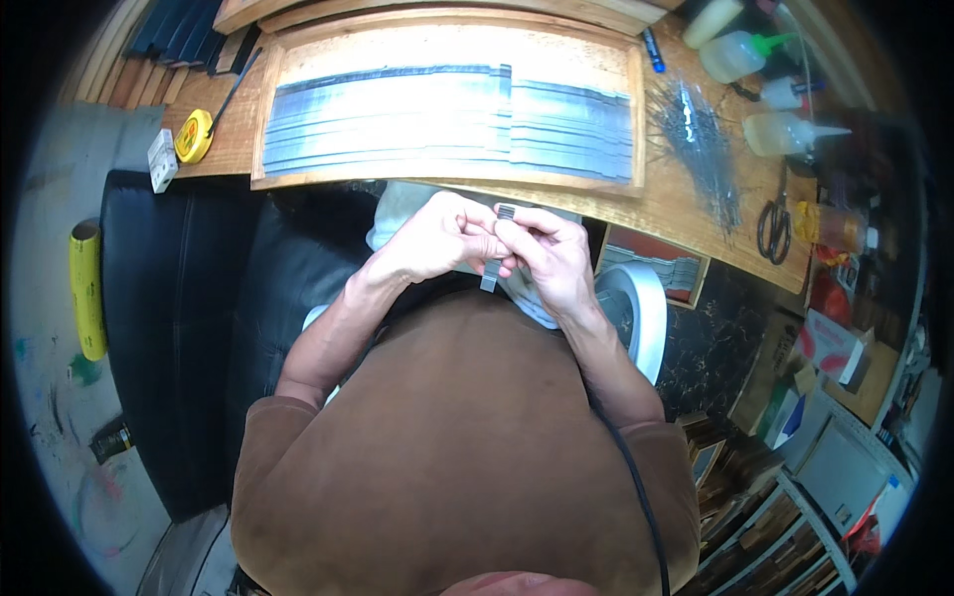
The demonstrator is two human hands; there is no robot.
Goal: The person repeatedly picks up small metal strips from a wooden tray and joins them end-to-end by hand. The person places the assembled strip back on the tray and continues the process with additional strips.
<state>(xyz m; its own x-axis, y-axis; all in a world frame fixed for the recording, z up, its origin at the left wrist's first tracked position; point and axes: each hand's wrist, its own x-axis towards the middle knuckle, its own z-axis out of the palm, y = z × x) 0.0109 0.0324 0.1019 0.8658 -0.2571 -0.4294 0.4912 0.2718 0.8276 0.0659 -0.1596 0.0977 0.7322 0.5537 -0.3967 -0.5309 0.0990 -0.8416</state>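
Observation:
Close in front of my body, both hands meet at a narrow grey ridged strip (490,277). My left hand (432,238) is closed, its thumb and fingers pinching the strip's middle. From the other side my right hand (552,256) grips it near the upper end, thumb against the strip. Fingers cover most of its length; the two ends show above and below them. Just beyond the hands, a shallow wooden tray (260,139) lies on the table, holding rows of similar grey-blue strips (397,119) under bright glare.
On the table (696,214) to the right lie thin dark wires (696,139), black scissors (774,226) and squeeze bottles (732,57). A yellow tape measure (195,136) sits at the left. Below the table's right part is another box of strips (661,266). A black seat (169,328) stands left.

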